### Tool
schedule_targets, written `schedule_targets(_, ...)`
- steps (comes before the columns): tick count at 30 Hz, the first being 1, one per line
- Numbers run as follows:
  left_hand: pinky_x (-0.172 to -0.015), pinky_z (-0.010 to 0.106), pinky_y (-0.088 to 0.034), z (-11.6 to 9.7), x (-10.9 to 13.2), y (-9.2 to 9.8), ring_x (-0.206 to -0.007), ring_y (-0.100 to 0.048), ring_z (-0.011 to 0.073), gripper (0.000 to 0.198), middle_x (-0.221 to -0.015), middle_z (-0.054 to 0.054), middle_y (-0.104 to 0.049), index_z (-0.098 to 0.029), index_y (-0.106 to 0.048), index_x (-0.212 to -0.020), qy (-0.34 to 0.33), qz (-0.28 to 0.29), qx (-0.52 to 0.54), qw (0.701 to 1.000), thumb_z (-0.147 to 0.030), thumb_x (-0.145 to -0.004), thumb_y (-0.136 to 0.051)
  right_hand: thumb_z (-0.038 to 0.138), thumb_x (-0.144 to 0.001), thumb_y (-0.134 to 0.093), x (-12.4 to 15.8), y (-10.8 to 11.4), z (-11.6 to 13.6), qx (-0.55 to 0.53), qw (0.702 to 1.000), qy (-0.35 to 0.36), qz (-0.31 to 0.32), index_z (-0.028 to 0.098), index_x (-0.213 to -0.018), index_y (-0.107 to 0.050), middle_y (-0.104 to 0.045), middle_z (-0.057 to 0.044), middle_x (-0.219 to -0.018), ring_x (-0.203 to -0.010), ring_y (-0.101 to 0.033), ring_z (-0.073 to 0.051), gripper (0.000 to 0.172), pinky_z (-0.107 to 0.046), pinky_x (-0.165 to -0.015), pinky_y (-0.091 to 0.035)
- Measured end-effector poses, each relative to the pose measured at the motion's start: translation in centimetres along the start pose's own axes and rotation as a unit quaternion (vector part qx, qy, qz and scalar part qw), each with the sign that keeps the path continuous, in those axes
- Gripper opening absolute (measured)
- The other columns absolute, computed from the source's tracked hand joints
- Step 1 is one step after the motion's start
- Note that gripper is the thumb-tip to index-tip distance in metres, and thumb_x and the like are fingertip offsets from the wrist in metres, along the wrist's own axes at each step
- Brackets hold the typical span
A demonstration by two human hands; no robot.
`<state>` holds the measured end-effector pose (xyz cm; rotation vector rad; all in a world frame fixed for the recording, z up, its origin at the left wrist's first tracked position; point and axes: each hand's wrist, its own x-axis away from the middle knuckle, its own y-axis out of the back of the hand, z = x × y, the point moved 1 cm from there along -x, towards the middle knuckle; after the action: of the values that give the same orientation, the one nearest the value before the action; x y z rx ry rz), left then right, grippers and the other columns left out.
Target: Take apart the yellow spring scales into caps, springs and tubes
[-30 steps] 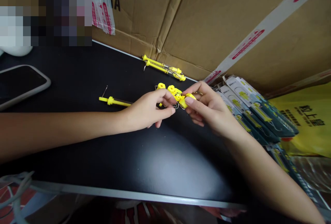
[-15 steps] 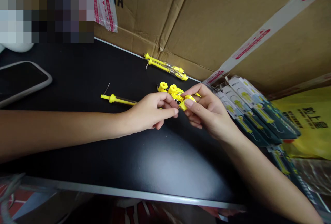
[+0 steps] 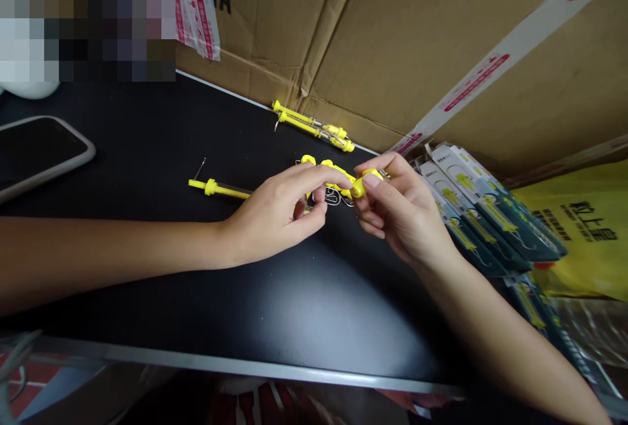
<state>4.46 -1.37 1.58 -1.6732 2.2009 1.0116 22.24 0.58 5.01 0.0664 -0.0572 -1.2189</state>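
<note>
My left hand (image 3: 279, 212) and my right hand (image 3: 400, 209) meet over a small heap of yellow plastic parts with wire hooks (image 3: 328, 170) on the black table (image 3: 275, 301). My right thumb and forefinger pinch a small yellow part (image 3: 360, 186). My left fingers are curled, the forefinger stretched to touch that same part, and a thin wire piece shows under them. One long yellow tool with a wire tip (image 3: 218, 188) lies just left of my left hand.
Two more yellow tools (image 3: 314, 127) lie by the cardboard box wall (image 3: 417, 39) at the back. Packaged tools in card sleeves (image 3: 473, 206) are stacked at the right beside a yellow bag (image 3: 586, 229). A phone (image 3: 36, 150) lies at the far left.
Both hands have lifted slightly and shifted toward the heap. My left forefinger has stretched out onto the yellow part held in my right hand.
</note>
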Motion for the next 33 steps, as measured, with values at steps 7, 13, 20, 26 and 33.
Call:
schedule_targets(7, -0.05, 0.011, -0.04, -0.08, 0.07, -0.07, -0.062, -0.046, 0.0036, 0.042, -0.085, -0.002, -0.05, -0.021, -0.056, -0.115, 0.01, 0.013, 0.016, 1.0, -0.002, -0.078, -0.048, 0.036, -0.082, -0.062, -0.09, -0.02, -0.11, -0.011, 1.0, 0.005, -0.018, 0.023, -0.091, -0.048, -0.049, 0.008, -0.057, -0.037, -0.032, -0.003, 0.021, -0.014, -0.03, -0.024)
schedule_targets(13, -0.049, 0.011, -0.039, 0.01, 0.16, -0.14, -0.06, -0.045, 0.0032, 0.044, -0.084, -0.002, -0.05, -0.022, -0.056, -0.116, 0.013, 0.016, 0.023, 1.0, -0.001, -0.078, -0.048, 0.036, -0.081, -0.062, -0.05, -0.07, -0.02, -0.009, 1.0, 0.004, -0.02, 0.023, -0.091, -0.048, -0.05, 0.008, -0.057, -0.037, -0.032, -0.003, 0.022, -0.014, -0.03, -0.025)
schedule_targets(20, -0.05, 0.011, -0.04, 0.11, 0.08, -0.24, -0.063, -0.046, 0.0036, 0.045, -0.083, -0.002, -0.05, -0.02, -0.055, -0.117, 0.013, 0.02, 0.03, 0.999, 0.0, -0.077, -0.048, 0.035, -0.082, -0.062, -0.03, -0.02, -0.05, -0.012, 1.0, 0.003, -0.02, 0.023, -0.091, -0.048, -0.051, 0.007, -0.056, -0.037, -0.032, -0.003, 0.02, -0.014, -0.03, -0.024)
schedule_targets(26, -0.05, 0.012, -0.039, 0.19, 0.12, -0.28, -0.063, -0.046, 0.0035, 0.045, -0.082, -0.002, -0.05, -0.02, -0.055, -0.117, 0.017, 0.021, 0.035, 0.999, 0.0, -0.077, -0.048, 0.035, -0.082, -0.062, -0.07, -0.03, -0.07, -0.012, 1.0, 0.004, -0.021, 0.023, -0.09, -0.047, -0.051, 0.008, -0.056, -0.036, -0.032, -0.003, 0.021, -0.014, -0.03, -0.024)
schedule_targets(33, -0.05, 0.012, -0.039, 0.14, 0.12, -0.19, -0.059, -0.046, 0.0033, 0.037, -0.082, -0.003, -0.052, -0.02, -0.056, -0.111, 0.029, 0.021, 0.027, 0.999, -0.005, -0.078, -0.05, 0.037, -0.08, -0.064, -0.06, -0.21, -0.26, -0.008, 1.0, -0.005, -0.009, 0.023, -0.089, -0.046, -0.051, 0.008, -0.056, -0.036, -0.032, -0.003, 0.024, -0.013, -0.03, -0.025)
